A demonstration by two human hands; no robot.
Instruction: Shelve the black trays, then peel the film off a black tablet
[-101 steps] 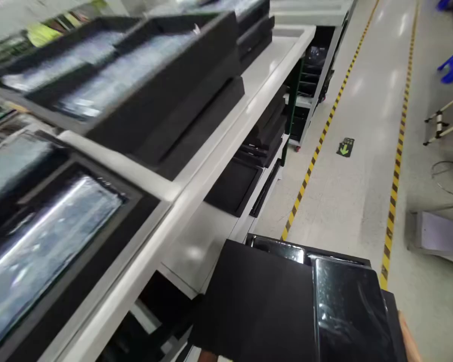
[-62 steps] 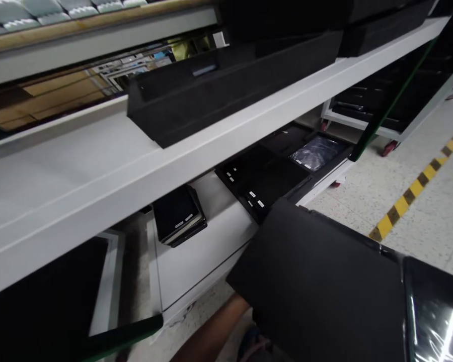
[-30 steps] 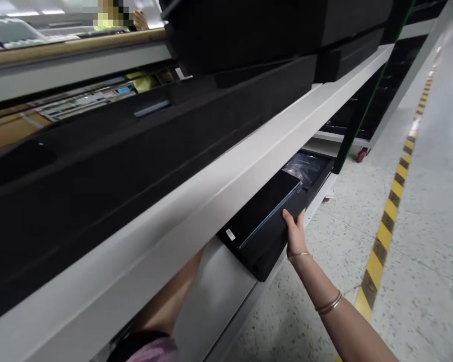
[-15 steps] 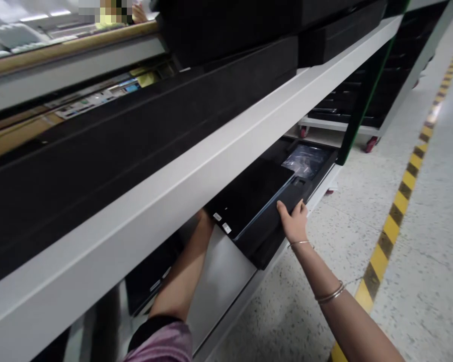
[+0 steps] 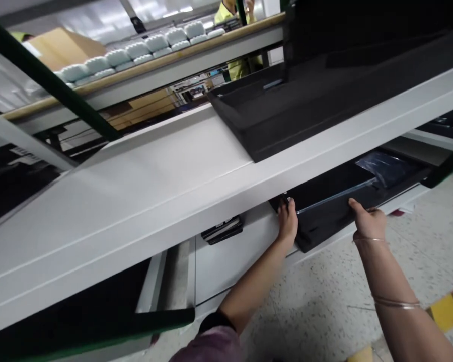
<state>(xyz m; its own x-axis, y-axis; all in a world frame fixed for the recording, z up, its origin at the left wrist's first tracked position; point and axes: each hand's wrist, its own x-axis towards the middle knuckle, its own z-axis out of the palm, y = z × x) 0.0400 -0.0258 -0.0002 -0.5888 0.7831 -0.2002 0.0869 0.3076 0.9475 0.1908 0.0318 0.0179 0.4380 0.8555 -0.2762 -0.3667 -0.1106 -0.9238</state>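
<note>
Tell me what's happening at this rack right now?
A person has both hands on a flat black tray lying on the lower white shelf of a rack. The left hand grips the tray's near left corner, and the right hand holds its front edge. The tray sits partly under the upper white shelf, where another black tray rests.

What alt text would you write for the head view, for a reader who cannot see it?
Both bare hands, left hand and right hand, grip the front edge of a flat black tray on a white rack's lower shelf. Another black tray sits on the shelf above.
</note>
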